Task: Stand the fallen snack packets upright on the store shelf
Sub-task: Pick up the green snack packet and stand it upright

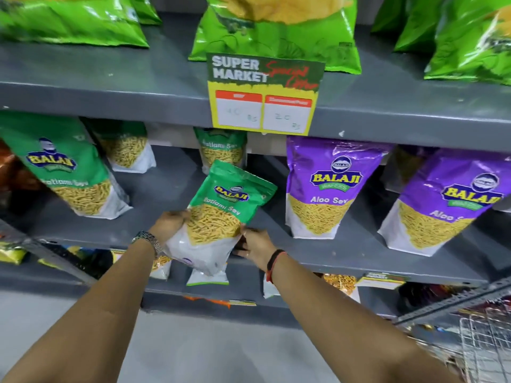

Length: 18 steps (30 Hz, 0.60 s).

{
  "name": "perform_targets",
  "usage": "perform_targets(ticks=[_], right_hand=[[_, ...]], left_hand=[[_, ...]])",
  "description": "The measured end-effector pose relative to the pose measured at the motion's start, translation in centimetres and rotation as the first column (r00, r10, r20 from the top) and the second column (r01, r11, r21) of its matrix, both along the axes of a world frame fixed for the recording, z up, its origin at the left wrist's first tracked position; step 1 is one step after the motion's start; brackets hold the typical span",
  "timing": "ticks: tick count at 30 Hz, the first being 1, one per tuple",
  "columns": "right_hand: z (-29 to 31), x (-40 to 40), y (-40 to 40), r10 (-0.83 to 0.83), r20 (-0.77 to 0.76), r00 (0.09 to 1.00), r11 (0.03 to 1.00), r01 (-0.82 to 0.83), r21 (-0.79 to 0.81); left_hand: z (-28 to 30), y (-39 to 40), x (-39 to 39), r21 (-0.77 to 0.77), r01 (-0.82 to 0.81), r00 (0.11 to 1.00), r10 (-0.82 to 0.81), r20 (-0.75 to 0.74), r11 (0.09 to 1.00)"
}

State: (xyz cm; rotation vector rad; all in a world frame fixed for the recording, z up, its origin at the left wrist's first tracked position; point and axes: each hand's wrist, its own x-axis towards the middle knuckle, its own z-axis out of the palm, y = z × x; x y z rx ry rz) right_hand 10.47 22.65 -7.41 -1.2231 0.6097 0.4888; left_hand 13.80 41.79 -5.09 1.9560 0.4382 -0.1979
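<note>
A green Balaji Ratlami Sev packet (218, 214) is tilted to the right over the front edge of the grey middle shelf (359, 261), its white bottom hanging past the edge. My left hand (168, 225), a watch on its wrist, grips the packet's left side. My right hand (255, 243) holds its lower right edge, fingers partly behind the packet. Another green Ratlami Sev packet (69, 172) stands at the left, and two more (221, 149) stand further back.
Two purple Aloo Sev packets (326, 189) (453, 205) stand to the right on the same shelf. A yellow price sign (262, 92) hangs from the upper shelf, where green chip bags (276, 26) stand. A wire basket (486, 344) sits at the lower right.
</note>
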Motion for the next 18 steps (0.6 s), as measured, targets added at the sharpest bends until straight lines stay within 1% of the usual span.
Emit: perform_targets(ticks=[2,4,7,9,13,18], right_hand=[[0.1,-0.4,0.4,-0.086,0.015,0.996,0.996,0.086,-0.036],[0.1,-1.2,0.0,-0.135,0.037,0.99,0.988,0.137,-0.068],[0.4,-3.0,-0.9,-0.12,0.076,0.99,0.985,0.128,-0.114],[1.0,-4.4,-1.5,-0.105,0.109,0.989,0.976,0.123,-0.177],[3.2,-7.0,-2.9,-0.04,0.235,0.971,0.965,0.098,-0.242],[6.9,-9.8,-4.7,-0.004,0.434,0.901,0.974,0.103,-0.204]], left_hand=[[-1.1,0.7,-0.8,-0.07,-0.058,0.998,0.057,-0.022,0.996],[-1.3,0.6,-2.5,-0.135,-0.121,0.992,0.117,-0.038,0.983],[-1.0,-0.5,-5.8,-0.21,-0.165,0.986,0.169,0.0,0.964],[-1.3,-0.9,-8.1,-0.303,-0.154,0.983,0.175,0.046,0.941],[-1.6,-1.2,-11.5,-0.437,-0.094,0.981,0.157,0.11,0.894],[0.9,-2.4,-13.6,-0.506,0.013,0.97,0.112,0.216,0.862]])
